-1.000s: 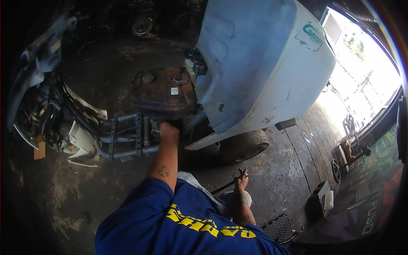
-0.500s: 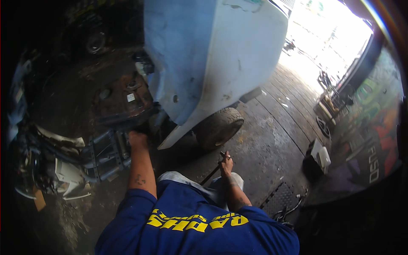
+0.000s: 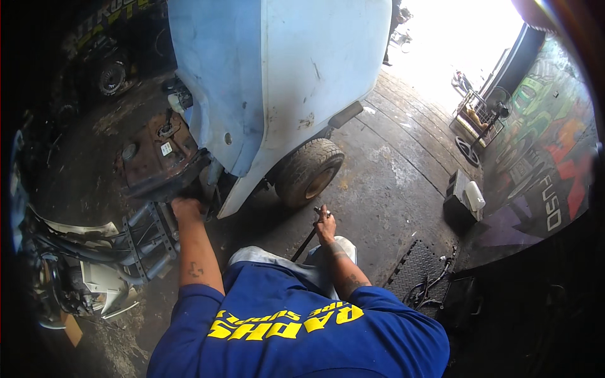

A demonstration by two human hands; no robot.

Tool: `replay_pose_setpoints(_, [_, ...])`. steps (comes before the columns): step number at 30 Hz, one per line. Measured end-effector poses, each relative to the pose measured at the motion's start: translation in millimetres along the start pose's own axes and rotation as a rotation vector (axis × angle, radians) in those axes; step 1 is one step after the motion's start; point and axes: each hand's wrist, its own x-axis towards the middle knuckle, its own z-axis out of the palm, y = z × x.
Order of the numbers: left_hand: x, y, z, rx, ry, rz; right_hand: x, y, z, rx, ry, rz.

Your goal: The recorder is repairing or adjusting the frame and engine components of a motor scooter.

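Grasping a slim dark bar (image 3: 305,243), right grip (image 3: 325,225) sits just below the tire (image 3: 302,171), which is between its 11 and 12 o'clock; bar runs out toward 7. Left grip (image 3: 187,207) is at the lower edge of the rusty tank (image 3: 157,152), tank at its 11. Fingers hidden, can't tell what they hold. Ladder-like frame (image 3: 135,252) at that grip's 8, pale body panel (image 3: 277,82) at the tank's 2.
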Motion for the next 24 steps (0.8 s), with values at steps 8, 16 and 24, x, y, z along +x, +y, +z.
replay_pose_setpoints(8, [-11,9,10,0.03,0.059,0.041,3,6,2,-0.027,0.037,-0.005])
replay_pose_setpoints(16, [-30,7,5,0.067,0.123,0.062,9,14,3,0.013,0.027,0.019])
replay_pose_setpoints(24, [5,21,7,-0.054,0.056,0.071,1,6,1,-0.022,0.04,-0.068])
